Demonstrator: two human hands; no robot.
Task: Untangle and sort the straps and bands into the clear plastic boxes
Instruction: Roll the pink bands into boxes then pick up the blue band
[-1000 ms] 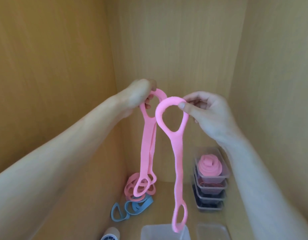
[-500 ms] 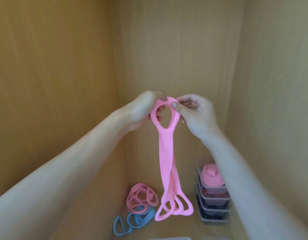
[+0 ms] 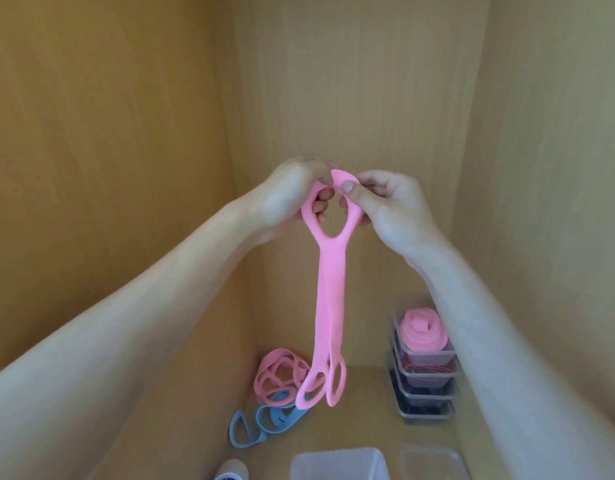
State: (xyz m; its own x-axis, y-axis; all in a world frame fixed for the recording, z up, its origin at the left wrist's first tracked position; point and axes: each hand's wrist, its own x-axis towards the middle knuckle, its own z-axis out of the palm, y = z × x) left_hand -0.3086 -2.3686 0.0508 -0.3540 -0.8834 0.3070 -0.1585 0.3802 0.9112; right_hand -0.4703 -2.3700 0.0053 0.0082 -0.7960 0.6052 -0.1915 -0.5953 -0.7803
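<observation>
Head view, looking down into a wooden cubby. Both hands are raised at the centre and meet at the top loop of a pink strap (image 3: 328, 296). The left hand (image 3: 292, 195) grasps the loop's left side with curled fingers. The right hand (image 3: 392, 209) pinches its right side between thumb and fingers.

The strap looks doubled. Its long axis runs straight down from the hands, and two end loops dangle side by side above the cubby floor. Both hands are equally close to it. The near clear box (image 3: 337, 462) lies directly below and slightly nearer, so packing the strap away would likely mean lowering it.

- That near box appears empty. A second clear piece (image 3: 434, 460) to its right is too blurred to identify.
- At far right is a stack of clear boxes (image 3: 425, 386). The top one holds a rolled pink band (image 3: 423, 332) and the next holds thin reddish bands. The lower contents are dark and unclear.
- At far left, tangled pink straps (image 3: 281, 372) lie against blue straps (image 3: 261, 424).
</observation>
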